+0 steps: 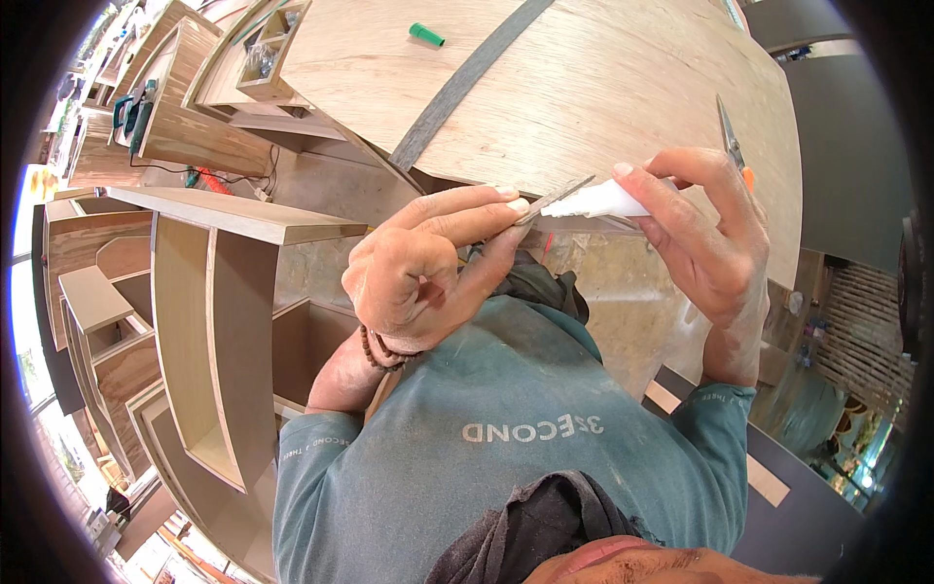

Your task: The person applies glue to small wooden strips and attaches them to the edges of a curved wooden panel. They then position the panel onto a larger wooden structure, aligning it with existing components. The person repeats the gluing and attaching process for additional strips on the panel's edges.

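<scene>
Pale plywood tabletop [623, 88], fine work at its near edge

Brown wooden cabinet carcasses crowd the far left, with a tall, open-fronted wooden cabinet [243, 331] standing nearest the person. A long, flat grey strip [472, 78] crosses the tabletop at a slant, its lower end reaching the edge. Just right of its upper part lies a small green plastic cap [426, 35].

Left of the middle, the left hand [418, 268] is at the near edge, thumb and fingertips pinched together on a thin, narrow grey-brown piece [576, 188], whose free end points up and right. Beside it is a white tapered nozzle [611, 200], tip aimed left; whether it touches the piece I cannot tell. The right hand [715, 238] has its thumb and fingers closed around the nozzle's wider end.

Plywood spreads widely beyond both hands. Below, concrete floor [632, 316] shows between tabletop and teal shirt [525, 389]. Orange-handled scissors [732, 141] lie near the tabletop's right edge, with a dark grey panel [842, 156] beyond.
</scene>
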{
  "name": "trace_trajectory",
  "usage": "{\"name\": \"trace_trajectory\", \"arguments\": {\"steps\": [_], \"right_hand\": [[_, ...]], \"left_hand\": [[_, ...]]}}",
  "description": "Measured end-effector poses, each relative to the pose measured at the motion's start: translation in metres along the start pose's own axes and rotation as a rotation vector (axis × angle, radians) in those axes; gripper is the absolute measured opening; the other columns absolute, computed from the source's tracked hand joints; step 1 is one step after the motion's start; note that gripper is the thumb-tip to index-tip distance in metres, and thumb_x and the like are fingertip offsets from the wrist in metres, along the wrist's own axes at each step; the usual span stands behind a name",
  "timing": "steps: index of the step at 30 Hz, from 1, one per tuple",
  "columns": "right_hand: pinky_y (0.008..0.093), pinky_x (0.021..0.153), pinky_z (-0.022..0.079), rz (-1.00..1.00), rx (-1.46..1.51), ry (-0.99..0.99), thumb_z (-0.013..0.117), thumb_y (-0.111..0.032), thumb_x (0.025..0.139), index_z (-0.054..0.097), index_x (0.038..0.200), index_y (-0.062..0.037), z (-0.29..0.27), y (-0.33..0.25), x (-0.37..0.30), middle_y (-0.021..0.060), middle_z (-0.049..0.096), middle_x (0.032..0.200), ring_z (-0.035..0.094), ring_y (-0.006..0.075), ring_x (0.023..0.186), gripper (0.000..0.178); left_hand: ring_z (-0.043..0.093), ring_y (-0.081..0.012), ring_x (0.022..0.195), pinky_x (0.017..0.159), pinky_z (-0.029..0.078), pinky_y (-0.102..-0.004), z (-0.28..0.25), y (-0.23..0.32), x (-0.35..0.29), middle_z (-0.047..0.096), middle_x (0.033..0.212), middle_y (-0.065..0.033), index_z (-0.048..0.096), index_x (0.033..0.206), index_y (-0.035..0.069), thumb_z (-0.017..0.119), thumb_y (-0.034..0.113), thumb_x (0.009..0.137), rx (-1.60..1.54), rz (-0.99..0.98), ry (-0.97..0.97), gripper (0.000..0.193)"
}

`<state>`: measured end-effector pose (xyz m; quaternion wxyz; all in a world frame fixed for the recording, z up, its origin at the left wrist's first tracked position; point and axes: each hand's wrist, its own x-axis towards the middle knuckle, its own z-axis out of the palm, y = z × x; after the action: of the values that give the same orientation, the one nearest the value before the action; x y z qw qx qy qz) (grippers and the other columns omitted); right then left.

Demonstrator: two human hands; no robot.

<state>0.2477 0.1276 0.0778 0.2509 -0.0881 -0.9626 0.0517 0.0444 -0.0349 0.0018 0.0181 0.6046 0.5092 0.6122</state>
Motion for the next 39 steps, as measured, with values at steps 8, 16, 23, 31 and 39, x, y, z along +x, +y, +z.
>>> {"name": "trace_trajectory", "arguments": {"steps": [8,16,23,31,39], "right_hand": [[0.0328,0.076,0.059,0.030,-0.042,-0.003,0.084,0.001,0.063,0.080,0.114,-0.0114,-0.006,-0.010,0.003,0.0068,0.064,0.102,0.067,0.0216,0.094,0.053],[0.0330,0.074,0.060,0.021,-0.131,0.008,0.083,-0.005,0.061,0.081,0.110,-0.0122,-0.011,-0.017,0.004,0.0053,0.063,0.099,0.067,0.0221,0.094,0.049],[0.0324,0.073,0.058,0.063,-0.046,0.042,0.083,-0.005,0.070,0.079,0.108,-0.0073,-0.008,-0.010,0.011,0.0074,0.066,0.100,0.067,0.0226,0.092,0.038],[0.0300,0.083,0.050,0.637,0.671,0.303,0.078,0.000,0.089,0.075,0.110,0.0002,0.046,0.014,-0.003,0.0062,0.073,0.106,0.065,0.0162,0.093,0.021],[0.0231,0.081,0.045,0.750,0.616,0.199,0.081,-0.014,0.092,0.074,0.115,-0.0002,0.085,0.014,0.000,-0.0005,0.072,0.100,0.057,0.0078,0.086,0.028]], "left_hand": [[0.075,-0.0362,0.105,0.083,0.062,-0.0396,0.001,0.000,0.000,0.076,0.097,-0.0277,0.039,0.085,0.010,0.079,-0.011,0.083,-0.042,-0.002,-0.001,0.045],[0.075,-0.0360,0.105,0.082,0.063,-0.0398,0.004,0.000,0.000,0.076,0.097,-0.0279,0.039,0.082,0.011,0.080,-0.011,0.082,-0.040,-0.007,0.003,0.047],[0.076,-0.0361,0.103,0.081,0.063,-0.0390,0.003,-0.003,0.001,0.076,0.097,-0.0276,0.040,0.085,0.010,0.080,-0.012,0.081,-0.019,0.024,0.040,0.046],[0.075,-0.0364,0.103,0.087,0.061,-0.0411,-0.049,0.004,-0.007,0.076,0.097,-0.0269,0.037,0.094,0.009,0.078,-0.015,0.080,0.062,-0.055,0.172,0.049],[0.075,-0.0264,0.092,0.086,0.058,-0.0322,-0.165,0.019,-0.058,0.077,0.091,-0.0193,0.040,0.095,0.010,0.081,-0.008,0.084,0.599,-0.058,0.770,0.046]]}}
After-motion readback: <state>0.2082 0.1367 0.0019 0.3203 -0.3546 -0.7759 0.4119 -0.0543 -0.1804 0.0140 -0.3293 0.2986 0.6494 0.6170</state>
